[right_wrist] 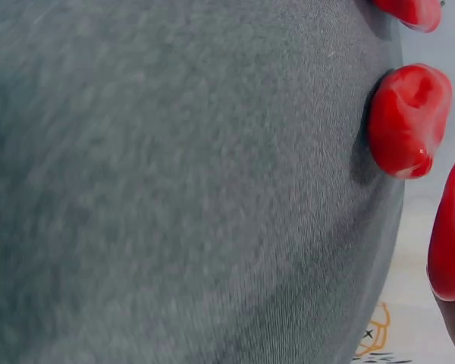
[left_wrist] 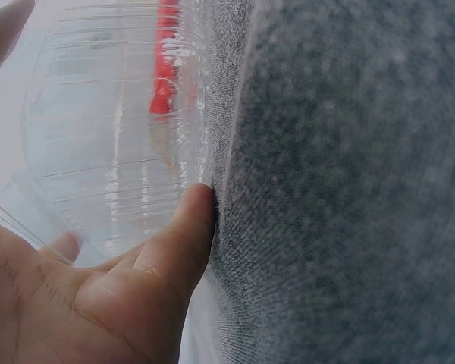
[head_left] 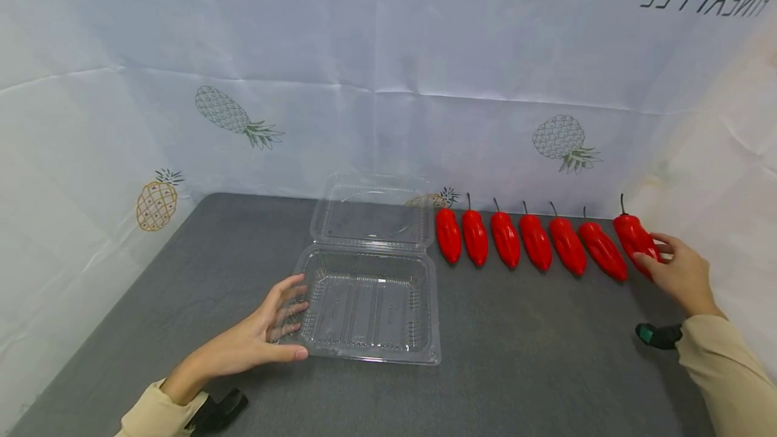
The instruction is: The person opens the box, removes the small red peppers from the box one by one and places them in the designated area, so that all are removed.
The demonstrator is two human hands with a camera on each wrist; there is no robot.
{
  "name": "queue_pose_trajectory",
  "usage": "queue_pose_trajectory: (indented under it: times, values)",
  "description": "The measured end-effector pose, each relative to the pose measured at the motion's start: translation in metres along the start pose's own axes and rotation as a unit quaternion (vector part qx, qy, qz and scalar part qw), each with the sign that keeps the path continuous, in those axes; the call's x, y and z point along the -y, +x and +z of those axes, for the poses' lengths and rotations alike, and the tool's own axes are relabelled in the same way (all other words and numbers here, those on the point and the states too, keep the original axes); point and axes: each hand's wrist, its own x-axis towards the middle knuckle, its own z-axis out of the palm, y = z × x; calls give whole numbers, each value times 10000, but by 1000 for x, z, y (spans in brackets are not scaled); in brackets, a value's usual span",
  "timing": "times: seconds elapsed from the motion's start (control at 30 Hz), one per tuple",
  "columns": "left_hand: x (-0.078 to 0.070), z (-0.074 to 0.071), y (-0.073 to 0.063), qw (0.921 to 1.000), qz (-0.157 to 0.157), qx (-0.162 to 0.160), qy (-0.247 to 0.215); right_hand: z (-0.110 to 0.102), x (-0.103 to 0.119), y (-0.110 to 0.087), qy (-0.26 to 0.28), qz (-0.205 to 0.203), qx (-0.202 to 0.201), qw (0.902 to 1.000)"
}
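My right hand pinches a red pepper between thumb and fingers, at the right end of a row of peppers. In the right wrist view that held pepper appears raised off the tabletop, with a bit of finger under it. A clear plastic clamshell container lies opened, its lid folded back toward the wall. Against the tray's left side rests my left hand, fingers spread and fairly straight, thumb at the near left corner. The left wrist view shows the thumb beside the container's clear wall.
Several more red peppers lie in a row right of the container, stems pointing away from me. They rest on a dark grey tabletop. A pale cloth printed with pineapples hangs behind and at the sides.
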Motion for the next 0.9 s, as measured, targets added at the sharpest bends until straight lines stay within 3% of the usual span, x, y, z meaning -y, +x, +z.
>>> queue_pose_trajectory:
  times: [0.4,0.9]
  values:
    - [0,0,0,9999,123,51,-47,7,-12,2,94,429,112,9990]
    - [0,-1,0,9999,98,58,-48,9,-22,6,-76,294,552,9980]
